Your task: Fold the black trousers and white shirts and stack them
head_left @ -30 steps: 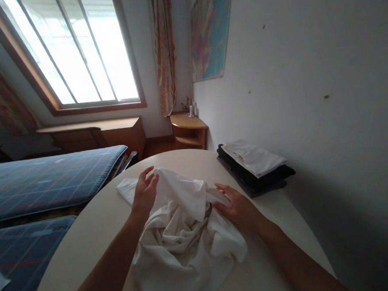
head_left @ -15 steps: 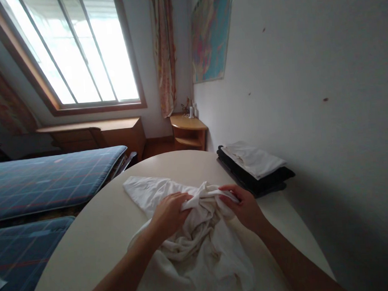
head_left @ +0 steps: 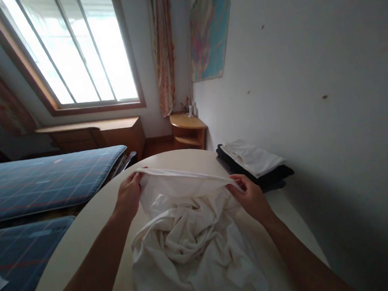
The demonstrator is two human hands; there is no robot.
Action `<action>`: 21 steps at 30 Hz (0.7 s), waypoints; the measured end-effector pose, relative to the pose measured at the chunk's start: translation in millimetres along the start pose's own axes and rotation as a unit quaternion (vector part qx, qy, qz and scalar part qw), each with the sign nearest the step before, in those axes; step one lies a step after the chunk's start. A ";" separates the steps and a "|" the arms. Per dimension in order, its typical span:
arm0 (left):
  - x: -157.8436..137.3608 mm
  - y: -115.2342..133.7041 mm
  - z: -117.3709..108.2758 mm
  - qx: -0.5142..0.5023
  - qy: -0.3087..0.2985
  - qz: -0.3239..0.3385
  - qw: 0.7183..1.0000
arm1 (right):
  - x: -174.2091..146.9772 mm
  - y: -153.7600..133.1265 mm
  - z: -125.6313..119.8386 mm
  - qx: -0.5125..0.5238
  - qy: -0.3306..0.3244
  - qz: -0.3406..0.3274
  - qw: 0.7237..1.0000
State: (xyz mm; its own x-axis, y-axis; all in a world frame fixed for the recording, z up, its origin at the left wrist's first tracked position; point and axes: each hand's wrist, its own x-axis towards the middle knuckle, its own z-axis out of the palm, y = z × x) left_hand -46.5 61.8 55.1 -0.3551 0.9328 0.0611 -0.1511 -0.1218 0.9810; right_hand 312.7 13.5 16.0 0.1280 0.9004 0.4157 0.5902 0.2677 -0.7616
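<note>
A crumpled white garment [head_left: 194,238] lies on the round cream table [head_left: 97,241], its near part bunched in loose folds. My left hand [head_left: 130,192] pinches the far edge of the cloth at its left end. At the right end of that same edge, my right hand [head_left: 247,195] grips the fabric between thumb and fingers. Between the two hands the edge is stretched out and lifted a little, with thin cloth hanging below it. Whether it is a shirt or another piece of clothing I cannot make out.
Behind my right hand, a stack of folded dark clothes [head_left: 272,180] with a folded white cloth [head_left: 253,157] on top sits by the wall. Left of the table are blue plaid mattresses [head_left: 50,177]. A wooden corner shelf [head_left: 187,121] stands beyond the table.
My left hand has moved left and away from my right hand. The cloth edge, bunched between the hands before, is now spread out in a line. My right hand has shifted slightly right.
</note>
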 end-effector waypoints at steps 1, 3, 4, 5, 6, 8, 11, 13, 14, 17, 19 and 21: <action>2.3 -0.7 -1.6 0.007 0.009 0.009 1.000 | -0.4 1.7 0.4 -0.015 -0.035 0.003 0.999; 6.2 -2.9 -4.9 0.039 0.035 0.023 0.998 | -0.4 5.2 0.2 -0.029 -0.090 0.005 0.995; 7.3 -4.0 -5.8 0.065 0.052 0.032 0.996 | -0.3 6.3 0.0 -0.027 -0.102 0.002 0.994; 7.1 -5.1 -5.7 0.099 0.066 0.050 0.992 | -0.3 6.5 0.0 -0.020 -0.102 -0.005 0.995; 5.1 -5.9 -4.2 0.138 0.072 0.082 0.984 | -0.7 5.4 0.5 -0.012 -0.096 -0.013 0.995; -5.1 -6.9 3.5 0.218 0.039 0.168 0.960 | -3.7 -0.8 3.2 0.004 -0.084 -0.041 0.996; -34.7 -7.4 22.6 0.285 -0.142 0.274 0.907 | -14.0 -17.8 11.0 0.028 -0.105 -0.125 0.986; -57.1 -7.5 34.5 0.325 -0.292 0.301 0.848 | -22.6 -29.8 16.7 0.050 -0.142 -0.191 0.970; -66.6 -7.4 39.0 0.337 -0.351 0.303 0.819 | -26.5 -34.6 19.1 0.061 -0.159 -0.217 0.961; -82.7 -5.8 46.5 0.350 -0.432 0.283 0.782 | -34.0 -41.1 24.8 0.076 -0.190 -0.251 0.946; -82.9 -3.0 47.7 0.351 -0.426 0.263 0.792 | -34.9 -39.4 27.6 0.064 -0.195 -0.233 0.950; -78.4 1.2 47.2 0.336 -0.401 0.262 0.811 | -33.5 -35.4 30.0 0.043 -0.192 -0.190 0.962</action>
State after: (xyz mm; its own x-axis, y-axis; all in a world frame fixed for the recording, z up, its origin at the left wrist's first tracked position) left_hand 24.6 4.5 60.2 0.5474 0.7654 0.3383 0.4581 -0.6124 0.6443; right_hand 263.6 -15.9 14.1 -0.3972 0.7881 0.4703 0.4665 0.6147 -0.6361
